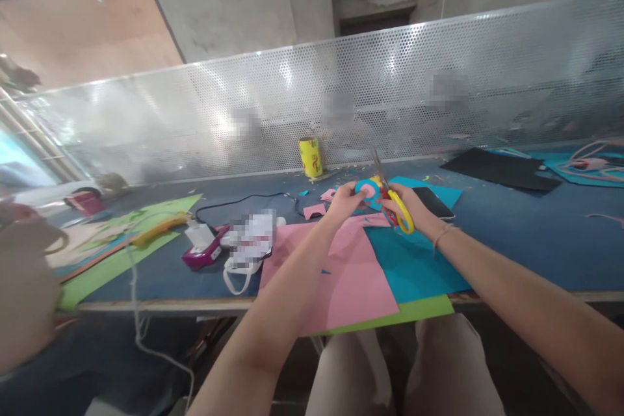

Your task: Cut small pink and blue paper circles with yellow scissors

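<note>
My left hand (346,200) pinches a small rounded piece of blue paper (359,186) with a pink patch at its middle. My right hand (414,205), a thin band at its wrist, is closed on scissors (402,214) with yellow and red handles. Their metal blades point up and away, just right of the paper piece. Under both hands lie a large pink paper sheet (341,279) and a blue sheet (414,260), with a green sheet (419,311) showing below them. Pink offcuts (314,210) are near my left hand.
A black phone or tablet (433,201) lies beside my right hand. A yellow roll (311,157) stands by the perforated metal screen (273,110). A purple device (202,257), cables and green paper (80,286) are leftward. Black paper (497,169) lies rightward. A blurred person's arm (29,286) enters at left.
</note>
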`<action>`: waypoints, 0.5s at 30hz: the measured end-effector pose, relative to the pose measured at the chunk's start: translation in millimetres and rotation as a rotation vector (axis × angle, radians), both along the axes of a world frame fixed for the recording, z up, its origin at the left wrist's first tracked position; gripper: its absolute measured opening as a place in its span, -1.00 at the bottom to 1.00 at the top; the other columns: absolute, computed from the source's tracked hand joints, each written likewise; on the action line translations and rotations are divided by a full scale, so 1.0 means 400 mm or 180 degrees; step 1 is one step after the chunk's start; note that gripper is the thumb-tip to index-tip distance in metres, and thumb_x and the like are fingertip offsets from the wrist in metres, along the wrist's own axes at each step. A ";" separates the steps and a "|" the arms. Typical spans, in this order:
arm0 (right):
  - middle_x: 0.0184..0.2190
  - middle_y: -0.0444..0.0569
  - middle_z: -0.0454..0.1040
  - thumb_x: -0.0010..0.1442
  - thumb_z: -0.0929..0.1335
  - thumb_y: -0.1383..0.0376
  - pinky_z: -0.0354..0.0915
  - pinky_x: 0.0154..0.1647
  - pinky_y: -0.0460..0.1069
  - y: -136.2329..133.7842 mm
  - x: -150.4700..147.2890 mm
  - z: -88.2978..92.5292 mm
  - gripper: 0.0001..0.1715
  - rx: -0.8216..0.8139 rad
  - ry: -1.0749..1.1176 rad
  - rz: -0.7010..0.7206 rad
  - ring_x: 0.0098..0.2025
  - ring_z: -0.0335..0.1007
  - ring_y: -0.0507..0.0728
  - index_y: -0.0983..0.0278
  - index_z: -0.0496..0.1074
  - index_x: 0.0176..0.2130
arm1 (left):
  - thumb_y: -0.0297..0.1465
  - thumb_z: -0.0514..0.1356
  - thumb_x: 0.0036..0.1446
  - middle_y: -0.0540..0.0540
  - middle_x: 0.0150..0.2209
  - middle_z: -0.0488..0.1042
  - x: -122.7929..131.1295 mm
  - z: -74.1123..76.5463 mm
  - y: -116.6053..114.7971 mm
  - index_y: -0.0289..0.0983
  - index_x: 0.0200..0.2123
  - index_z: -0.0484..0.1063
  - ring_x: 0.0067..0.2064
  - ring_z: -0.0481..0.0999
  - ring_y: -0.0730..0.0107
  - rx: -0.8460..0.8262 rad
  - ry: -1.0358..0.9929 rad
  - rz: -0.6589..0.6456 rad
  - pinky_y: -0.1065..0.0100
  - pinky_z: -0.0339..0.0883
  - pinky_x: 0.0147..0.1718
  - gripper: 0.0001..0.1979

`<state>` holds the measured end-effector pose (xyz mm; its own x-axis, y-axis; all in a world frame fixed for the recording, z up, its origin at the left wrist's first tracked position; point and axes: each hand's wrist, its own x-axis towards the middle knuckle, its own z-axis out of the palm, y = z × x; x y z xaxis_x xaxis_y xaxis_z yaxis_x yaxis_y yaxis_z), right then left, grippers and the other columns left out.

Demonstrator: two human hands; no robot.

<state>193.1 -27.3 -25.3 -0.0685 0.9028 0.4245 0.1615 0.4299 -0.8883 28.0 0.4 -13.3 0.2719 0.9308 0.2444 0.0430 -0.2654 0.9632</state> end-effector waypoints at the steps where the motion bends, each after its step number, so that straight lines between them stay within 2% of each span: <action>1: -0.56 -0.16 0.41 -0.22 0.51 0.13 0.30 -0.52 -0.05 0.006 0.001 -0.004 -0.58 -0.0085 0.0115 -0.0041 -0.56 0.35 0.04 0.24 0.38 -0.37 | -0.45 0.21 0.07 0.02 -0.47 0.44 -0.001 0.002 0.000 -0.29 -0.43 0.39 -0.46 0.46 0.52 -0.0038 -0.0059 0.0035 0.40 0.42 -0.37 -0.95; 5: -0.57 -0.19 0.37 -0.17 0.51 0.10 0.27 -0.56 -0.06 0.019 0.003 -0.014 -0.58 -0.0218 0.0362 -0.0206 -0.57 0.32 0.03 0.23 0.39 -0.33 | -0.42 0.30 0.01 0.06 -0.57 0.38 -0.005 0.007 -0.001 -0.29 -0.48 0.37 -0.55 0.39 0.56 -0.0036 -0.0050 0.0142 0.44 0.39 -0.46 -0.85; 8: -0.56 -0.18 0.37 -0.15 0.50 0.06 0.28 -0.56 -0.05 0.020 0.003 -0.013 -0.56 -0.0251 0.0385 -0.0254 -0.56 0.35 0.06 0.22 0.37 -0.33 | -0.41 0.31 -0.01 0.08 -0.60 0.35 -0.007 0.003 -0.002 -0.29 -0.52 0.35 -0.57 0.37 0.57 0.0078 0.0023 -0.0009 0.45 0.38 -0.47 -0.82; 15: -0.47 -0.15 0.45 -0.17 0.49 0.16 0.38 -0.39 0.00 0.024 0.011 -0.017 -0.59 -0.0179 0.0237 -0.0083 -0.48 0.40 0.07 0.22 0.38 -0.30 | -0.37 0.31 0.00 0.04 -0.55 0.41 0.001 -0.014 0.000 -0.32 -0.48 0.41 -0.53 0.42 0.54 0.0051 0.0117 -0.0239 0.41 0.42 -0.42 -0.84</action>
<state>197.6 -17.5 -32.0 -0.0147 0.9264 0.3762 0.1046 0.3756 -0.9208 28.6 0.2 -19.1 0.3499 0.9035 0.2476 0.0575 -0.2846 0.9569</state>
